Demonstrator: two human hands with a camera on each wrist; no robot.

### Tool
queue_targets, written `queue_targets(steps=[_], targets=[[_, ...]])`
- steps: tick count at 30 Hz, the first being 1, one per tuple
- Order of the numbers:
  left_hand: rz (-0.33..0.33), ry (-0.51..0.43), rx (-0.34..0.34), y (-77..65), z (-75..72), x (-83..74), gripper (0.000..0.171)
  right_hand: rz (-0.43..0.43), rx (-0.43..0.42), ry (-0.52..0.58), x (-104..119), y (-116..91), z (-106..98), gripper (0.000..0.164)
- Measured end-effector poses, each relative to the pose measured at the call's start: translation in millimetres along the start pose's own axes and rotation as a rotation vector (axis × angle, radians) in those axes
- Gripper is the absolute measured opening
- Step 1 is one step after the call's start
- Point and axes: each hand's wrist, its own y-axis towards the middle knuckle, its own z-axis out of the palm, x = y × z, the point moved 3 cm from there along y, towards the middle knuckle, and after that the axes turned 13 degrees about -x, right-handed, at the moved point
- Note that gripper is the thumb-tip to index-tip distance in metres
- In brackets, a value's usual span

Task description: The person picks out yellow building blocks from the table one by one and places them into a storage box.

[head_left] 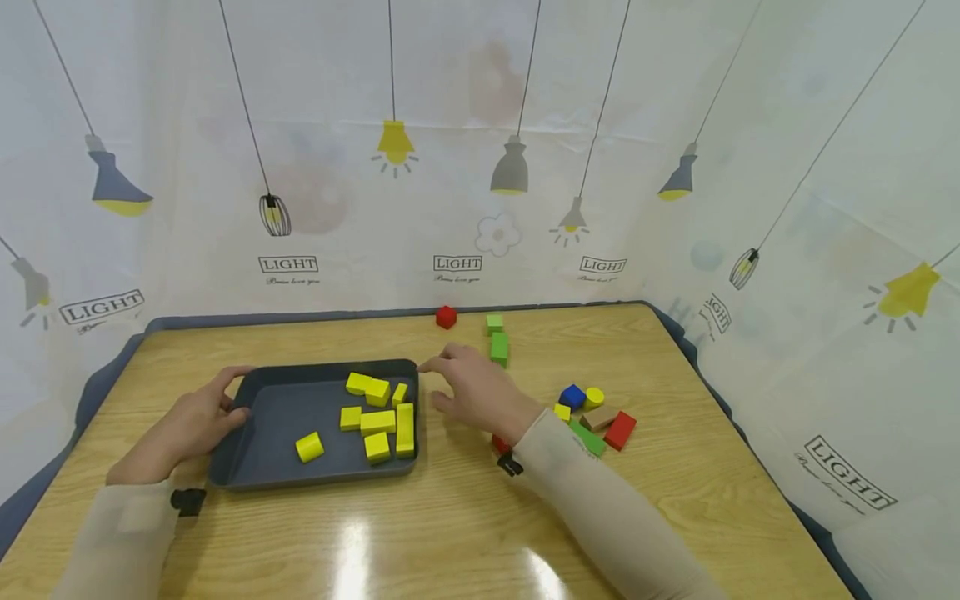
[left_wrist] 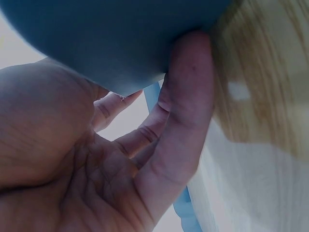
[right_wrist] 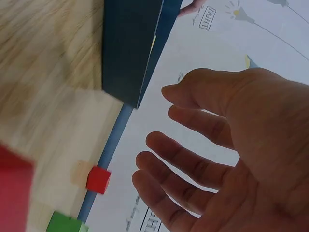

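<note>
A dark grey rectangular tray (head_left: 273,417) lies on the wooden table, with several yellow blocks (head_left: 377,422) grouped at its right side and a yellow cylinder (head_left: 309,447) nearer its front middle. At the tray's left wall, my left hand (head_left: 197,421) grips it, thumb at the rim. The left wrist view has the fingers curled against the outside of the tray (left_wrist: 116,43). My right hand (head_left: 476,387) hovers beside the far right corner, holding nothing. In the right wrist view its fingers (right_wrist: 181,162) are spread and loosely bent, apart from the tray wall (right_wrist: 126,48).
To the right sits a loose pile with a blue block (head_left: 572,397), a yellow cylinder (head_left: 594,397), a brown block (head_left: 599,417), a red block (head_left: 620,431) and a green piece (head_left: 587,438). Farther back are a red block (head_left: 446,317) and two green blocks (head_left: 498,348). A printed curtain (head_left: 360,283) borders the table.
</note>
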Motion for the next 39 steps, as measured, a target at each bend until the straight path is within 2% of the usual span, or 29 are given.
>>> queue_targets(steps=[12, 19, 28, 33, 39], targets=[[-0.009, -0.011, 0.005, -0.9, 0.3, 2.9, 0.071, 0.108, -0.046, -0.029, -46, -50, -19, 0.044], [0.018, 0.005, -0.009, 1.6, -0.5, 4.3, 0.071, 0.153, -0.095, -0.037, -70, -69, -34, 0.043], [0.003, -0.004, 0.001, 3.1, -0.2, 1.7, 0.071, 0.188, -0.144, -0.061, -102, -93, -49, 0.044], [-0.001, -0.009, 0.000, 2.8, 0.0, 2.0, 0.071, 0.255, -0.103, -0.028, -122, -104, -54, 0.047], [-0.002, -0.019, 0.006, 1.6, 0.3, 3.7, 0.071, 0.405, 0.007, 0.038, -145, -115, -64, 0.055]])
